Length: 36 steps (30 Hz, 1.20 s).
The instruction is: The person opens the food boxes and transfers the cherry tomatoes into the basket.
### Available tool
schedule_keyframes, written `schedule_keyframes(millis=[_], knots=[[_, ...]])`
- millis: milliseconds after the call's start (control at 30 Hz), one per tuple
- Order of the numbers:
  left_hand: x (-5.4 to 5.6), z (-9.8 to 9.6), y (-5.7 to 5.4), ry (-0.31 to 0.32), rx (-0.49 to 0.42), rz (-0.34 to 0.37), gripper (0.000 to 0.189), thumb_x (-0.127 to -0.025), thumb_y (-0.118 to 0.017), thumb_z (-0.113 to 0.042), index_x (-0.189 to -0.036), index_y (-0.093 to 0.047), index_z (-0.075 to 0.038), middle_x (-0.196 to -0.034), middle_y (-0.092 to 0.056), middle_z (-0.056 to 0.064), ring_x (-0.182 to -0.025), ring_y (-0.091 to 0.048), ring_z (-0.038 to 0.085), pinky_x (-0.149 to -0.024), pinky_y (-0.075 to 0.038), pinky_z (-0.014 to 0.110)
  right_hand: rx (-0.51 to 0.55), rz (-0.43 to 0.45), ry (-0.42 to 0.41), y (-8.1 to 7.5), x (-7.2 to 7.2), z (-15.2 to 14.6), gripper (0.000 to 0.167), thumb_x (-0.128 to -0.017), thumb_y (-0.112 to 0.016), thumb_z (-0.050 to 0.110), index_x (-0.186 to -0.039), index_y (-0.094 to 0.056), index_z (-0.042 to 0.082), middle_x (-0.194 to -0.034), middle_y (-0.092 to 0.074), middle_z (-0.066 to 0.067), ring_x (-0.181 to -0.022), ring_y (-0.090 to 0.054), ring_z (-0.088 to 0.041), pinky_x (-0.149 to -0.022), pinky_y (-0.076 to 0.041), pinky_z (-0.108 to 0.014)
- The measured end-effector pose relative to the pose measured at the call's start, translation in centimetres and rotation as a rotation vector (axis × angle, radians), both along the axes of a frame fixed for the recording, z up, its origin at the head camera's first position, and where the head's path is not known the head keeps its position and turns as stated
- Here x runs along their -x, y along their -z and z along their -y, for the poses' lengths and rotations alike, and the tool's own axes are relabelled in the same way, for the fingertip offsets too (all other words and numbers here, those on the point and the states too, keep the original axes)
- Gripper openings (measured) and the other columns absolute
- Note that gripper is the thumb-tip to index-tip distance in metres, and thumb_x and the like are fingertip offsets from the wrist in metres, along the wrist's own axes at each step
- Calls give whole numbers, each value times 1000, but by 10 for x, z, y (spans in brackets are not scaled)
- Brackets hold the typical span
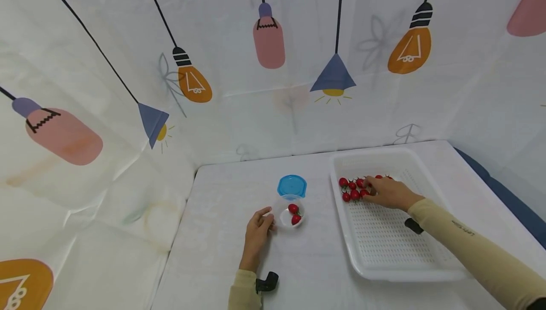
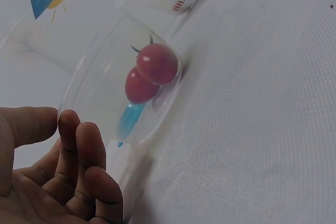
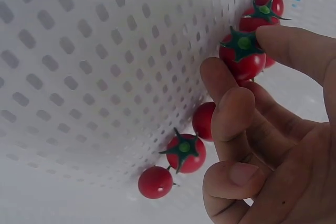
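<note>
My left hand (image 1: 257, 234) pinches the rim of a clear plastic cup (image 2: 97, 87) between thumb and fingertip. Two red cherry tomatoes (image 2: 157, 64) lie inside the cup, which stands on the white table. Its blue lid (image 1: 292, 186) lies just behind. Over the white perforated basket (image 1: 396, 253), my right hand (image 1: 392, 193) reaches down to a group of cherry tomatoes. Thumb and finger pinch one cherry tomato (image 3: 242, 53) with a green stem top. Other cherry tomatoes (image 3: 186, 153) lie close beside the hand on the basket floor.
The basket's raised rim (image 1: 345, 234) stands to the right of the cup. A white cloth wall (image 1: 264, 115) with printed lamps rises behind the table (image 1: 315, 272). Something dark blue (image 1: 503, 196) shows past the table's right edge.
</note>
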<state>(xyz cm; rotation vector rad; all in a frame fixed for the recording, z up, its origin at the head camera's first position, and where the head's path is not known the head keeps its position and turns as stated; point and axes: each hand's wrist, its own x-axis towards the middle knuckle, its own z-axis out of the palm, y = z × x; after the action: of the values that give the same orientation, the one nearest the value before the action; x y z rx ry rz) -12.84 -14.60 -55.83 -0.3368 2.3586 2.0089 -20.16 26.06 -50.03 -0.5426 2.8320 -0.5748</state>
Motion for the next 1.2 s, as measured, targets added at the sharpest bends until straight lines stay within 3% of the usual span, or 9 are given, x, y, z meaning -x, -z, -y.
schedule_keyframes(millis=[767, 1000, 1200], knots=[[-1, 1, -2, 7, -7, -6, 35, -103, -60, -23, -134, -61, -7, -97, -68, 13, -85, -64, 22, -78, -48, 31, 1, 25, 8, -1, 2, 1, 36, -91, -75, 33, -111, -63, 5, -93, -70, -3, -86, -66, -22, -75, -55, -47], [-2, 0, -2, 2, -9, 1, 35, -103, -60, -23, -135, -61, -8, -98, -68, 13, -85, -64, 22, -78, -48, 32, 36, 21, 6, -9, 4, 2, 38, -94, -72, 37, -112, -63, 5, -84, -64, 1, -72, -56, -15, -63, -48, -36], [-1, -1, -1, -3, -6, 1, 35, -103, -59, -22, -134, -61, -7, -97, -67, 13, -82, -63, 20, -76, -48, 30, 102, 44, 8, -18, 5, 11, 31, -97, -68, 30, -118, -61, 7, -78, -61, 3, -67, -53, -14, -58, -44, -33]])
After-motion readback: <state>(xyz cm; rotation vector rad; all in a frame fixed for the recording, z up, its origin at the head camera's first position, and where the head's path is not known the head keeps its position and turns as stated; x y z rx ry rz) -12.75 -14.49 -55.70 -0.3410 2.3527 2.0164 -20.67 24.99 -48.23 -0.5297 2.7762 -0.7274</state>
